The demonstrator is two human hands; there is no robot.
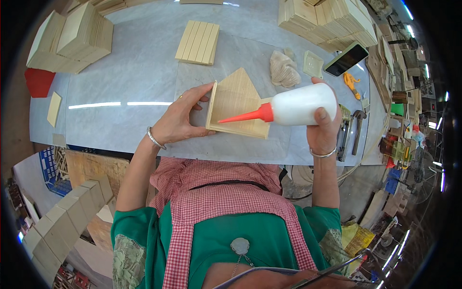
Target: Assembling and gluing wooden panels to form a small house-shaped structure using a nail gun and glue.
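Note:
A small house-shaped wooden box [237, 98], made of pale thin boards with a pointed back panel, rests on the grey table in front of me. My left hand [179, 114] holds its left side board, thumb at the near corner and fingers at the far end. In my right hand [325, 130] is a white squeeze bottle [303, 106] with a long red nozzle [246, 116]. The bottle lies nearly level, and its nozzle points left over the box, with the tip close to the near left inner corner. Whether the tip touches wood I cannot tell.
A grooved wooden panel stack [198, 42] lies beyond the box. Crumpled cloth [284, 70], a small dish [313, 62], a phone [346, 59], an orange-handled tool [352, 85] and a hammer [358, 131] are at right. Board stacks [85, 41] stand far left and far right [332, 24].

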